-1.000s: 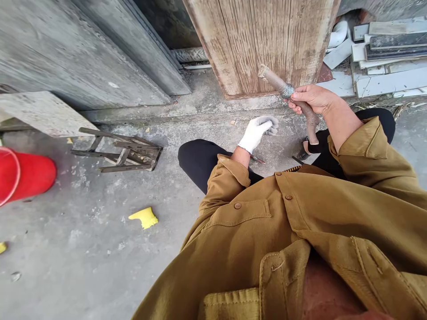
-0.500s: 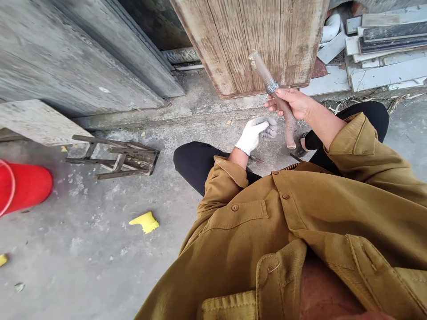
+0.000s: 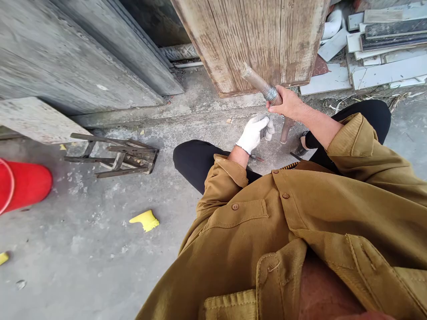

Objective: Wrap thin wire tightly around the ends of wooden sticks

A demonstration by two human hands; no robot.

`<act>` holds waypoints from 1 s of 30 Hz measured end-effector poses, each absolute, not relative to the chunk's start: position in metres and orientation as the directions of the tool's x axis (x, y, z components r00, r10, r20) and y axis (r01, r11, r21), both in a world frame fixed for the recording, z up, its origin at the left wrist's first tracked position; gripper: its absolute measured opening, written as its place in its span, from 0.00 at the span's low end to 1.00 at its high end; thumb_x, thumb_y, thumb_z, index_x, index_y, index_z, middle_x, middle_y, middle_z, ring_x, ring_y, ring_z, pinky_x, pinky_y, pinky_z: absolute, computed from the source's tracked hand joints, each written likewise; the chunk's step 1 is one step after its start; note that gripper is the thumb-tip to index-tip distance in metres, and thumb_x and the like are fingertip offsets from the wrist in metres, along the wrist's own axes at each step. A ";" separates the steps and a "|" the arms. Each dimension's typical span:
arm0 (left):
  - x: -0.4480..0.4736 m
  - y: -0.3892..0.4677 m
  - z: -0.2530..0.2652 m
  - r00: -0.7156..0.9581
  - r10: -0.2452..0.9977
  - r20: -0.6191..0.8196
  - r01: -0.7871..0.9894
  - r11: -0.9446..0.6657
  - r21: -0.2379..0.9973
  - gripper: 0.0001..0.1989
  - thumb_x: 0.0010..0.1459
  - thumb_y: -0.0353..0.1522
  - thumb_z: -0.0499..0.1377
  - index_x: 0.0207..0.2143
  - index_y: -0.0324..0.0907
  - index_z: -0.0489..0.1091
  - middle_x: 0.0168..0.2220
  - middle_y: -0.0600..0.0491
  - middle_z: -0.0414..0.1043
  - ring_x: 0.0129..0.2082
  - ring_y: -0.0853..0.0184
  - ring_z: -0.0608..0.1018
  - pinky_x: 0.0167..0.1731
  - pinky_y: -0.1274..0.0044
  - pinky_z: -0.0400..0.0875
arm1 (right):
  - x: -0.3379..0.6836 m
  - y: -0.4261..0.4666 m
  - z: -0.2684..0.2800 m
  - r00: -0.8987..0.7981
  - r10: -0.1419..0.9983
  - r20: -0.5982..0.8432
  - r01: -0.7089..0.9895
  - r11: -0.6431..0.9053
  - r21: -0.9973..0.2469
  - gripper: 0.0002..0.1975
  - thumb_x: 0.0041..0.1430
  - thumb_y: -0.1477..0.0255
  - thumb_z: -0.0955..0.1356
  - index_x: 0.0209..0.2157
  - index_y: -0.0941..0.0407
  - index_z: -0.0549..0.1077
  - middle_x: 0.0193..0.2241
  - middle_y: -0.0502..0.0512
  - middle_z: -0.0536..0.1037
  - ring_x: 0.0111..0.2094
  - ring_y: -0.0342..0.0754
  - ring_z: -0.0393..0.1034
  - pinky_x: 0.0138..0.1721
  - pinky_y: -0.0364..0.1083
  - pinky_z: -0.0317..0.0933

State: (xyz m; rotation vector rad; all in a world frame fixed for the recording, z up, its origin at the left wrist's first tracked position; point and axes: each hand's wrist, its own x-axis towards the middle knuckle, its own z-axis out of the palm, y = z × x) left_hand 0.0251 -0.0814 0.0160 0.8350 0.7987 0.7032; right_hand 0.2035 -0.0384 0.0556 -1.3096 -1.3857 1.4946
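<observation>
My bare right hand (image 3: 287,105) is wrapped round a crooked wooden stick (image 3: 255,80). Several turns of thin metal wire (image 3: 271,94) bind the stick just beyond my thumb, and its bent lower end shows beneath the hand. My left hand (image 3: 255,133), in a white work glove, is closed with curled fingers a little below and left of the stick. What those fingers hold, if anything, is too small to make out. On the ground by the left wrist lies a slender object (image 3: 257,158), partly hidden.
Ahead, a wooden board (image 3: 253,40) leans by a low concrete ledge, with stacked planks (image 3: 390,58) to its right. On the left are a small wooden stool (image 3: 116,155) on its side, a red bucket (image 3: 30,186) and a yellow scrap (image 3: 146,220).
My right hand has turned over and closed more firmly round the stick. The stick's upper end has tipped left and down. My left hand has shifted slightly left, its fingers more curled.
</observation>
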 end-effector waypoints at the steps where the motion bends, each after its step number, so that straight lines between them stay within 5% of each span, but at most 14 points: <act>1: 0.025 -0.082 0.018 0.523 0.788 -0.324 -0.222 0.493 0.841 0.21 0.65 0.46 0.64 0.28 0.40 0.67 0.22 0.55 0.72 0.16 0.74 0.71 0.18 0.80 0.67 | 0.204 -0.038 0.055 -0.254 0.946 -0.204 0.137 -0.174 -0.975 0.24 0.48 0.79 0.80 0.41 0.55 0.67 0.35 0.52 0.75 0.41 0.50 0.74 0.37 0.44 0.71; 13: 0.028 -0.083 0.021 0.532 0.777 -0.336 -0.246 0.521 0.817 0.19 0.63 0.45 0.66 0.30 0.39 0.69 0.24 0.53 0.74 0.18 0.73 0.73 0.19 0.80 0.67 | 0.207 -0.042 0.061 -0.339 0.923 -0.184 0.178 -0.130 -0.976 0.25 0.44 0.84 0.79 0.41 0.55 0.69 0.33 0.49 0.73 0.42 0.50 0.73 0.43 0.46 0.70; 24: 0.028 -0.083 0.016 0.450 0.839 -0.306 -0.175 0.419 0.891 0.17 0.61 0.44 0.68 0.39 0.38 0.73 0.26 0.55 0.74 0.18 0.74 0.73 0.22 0.79 0.68 | 0.210 -0.034 0.051 -0.282 0.929 -0.239 0.127 -0.210 -0.969 0.26 0.47 0.80 0.79 0.41 0.52 0.64 0.34 0.50 0.69 0.40 0.49 0.69 0.35 0.45 0.68; 30: 0.031 -0.080 0.005 0.338 0.909 -0.243 -0.045 0.274 0.961 0.10 0.63 0.38 0.65 0.33 0.41 0.72 0.25 0.55 0.73 0.19 0.73 0.72 0.24 0.78 0.66 | 0.209 -0.033 0.044 -0.204 0.959 -0.199 0.179 -0.163 -0.970 0.27 0.47 0.79 0.80 0.41 0.52 0.64 0.32 0.51 0.68 0.37 0.48 0.69 0.30 0.43 0.68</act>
